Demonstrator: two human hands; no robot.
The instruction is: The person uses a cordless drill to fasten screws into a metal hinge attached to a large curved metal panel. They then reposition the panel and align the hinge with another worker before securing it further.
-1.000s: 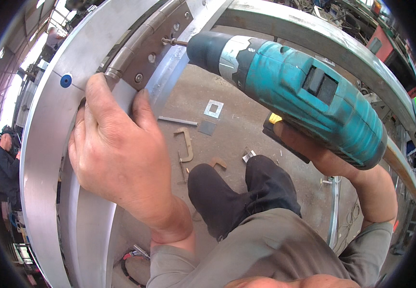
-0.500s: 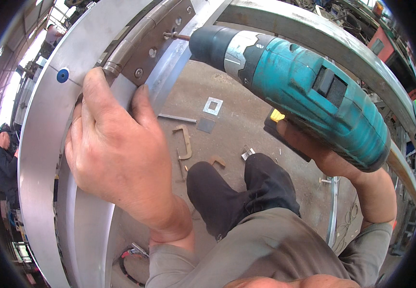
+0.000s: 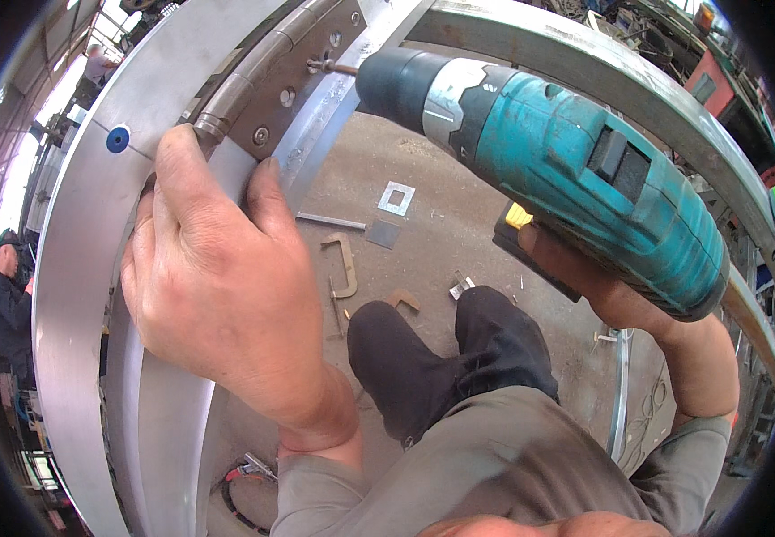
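My right hand (image 3: 602, 277) is wrapped round the handle of a teal cordless drill (image 3: 584, 161), partly hidden under its body. The drill's bit (image 3: 343, 69) meets a screw (image 3: 319, 65) in a hole of a brown metal hinge (image 3: 285, 76). Another screw (image 3: 261, 136) sits in the hinge's lowest hole, and a hole between the two stands bare. My left hand (image 3: 222, 277) grips the metal frame (image 3: 70, 295) just below the hinge, its thumb and fingers on either side of the profile. A blue round spot (image 3: 117, 140) marks the frame to the left.
On the floor lie a C-clamp (image 3: 344, 266), a square plate with a cut-out (image 3: 396, 199), a dark square plate (image 3: 383, 234) and a metal bar (image 3: 329, 220). A curved metal beam (image 3: 575, 45) runs behind the drill. Another person (image 3: 10, 300) stands far left.
Almost nothing differs. The drill and hinge appear shifted very slightly to the right in view, with the bit still at the same screw and both hands keeping their hold.
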